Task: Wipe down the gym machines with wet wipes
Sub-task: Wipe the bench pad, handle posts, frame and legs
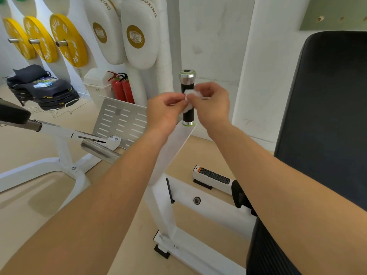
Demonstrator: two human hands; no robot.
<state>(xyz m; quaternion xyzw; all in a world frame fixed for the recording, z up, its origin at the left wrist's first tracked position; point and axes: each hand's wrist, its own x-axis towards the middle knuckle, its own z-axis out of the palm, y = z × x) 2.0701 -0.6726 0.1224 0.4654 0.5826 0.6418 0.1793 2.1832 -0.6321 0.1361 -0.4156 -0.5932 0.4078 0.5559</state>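
While both hands are up in front of the handle (188, 116), the wipe (191, 94) sits bunched right btw them, a small white wad at the fingertips. Left hand (164, 111) is on the left side w/ fingers curled, tips pinching the wad's lower left edge. Right hand (211, 105) is on the right, thumb and fingers curled onto the wad's top and right side, so it's pinching too. Both are grasping the wipe, neither one is loose. One bit of the wad shows at the right hand's fingertips and another bit hangs below the left fingertips. It overlaps the black grip about halfway up. Can't tell if the wipe actually touches the grip or is just in front of it.

Handle stands upright: black grip, chrome cap w/ green ring on top, chrome collar w/ green ring at the bottom. It sits on a white post (172, 151) that slants down to the frame (208, 203) on the floor. Black pad (327, 116) is to the right of the right forearm, well apart from the wipe.

Background stuff, left side: three yellow plates (67, 40) on pegs, two white boxing pads (137, 36) hanging, two red extinguishers (123, 89) by a white bin (97, 82), and a stack of dark mats (53, 92). A slotted metal footplate (121, 120) is just behind the left hand. Another white machine (59, 133) w/ a chrome sleeve sits lower left.
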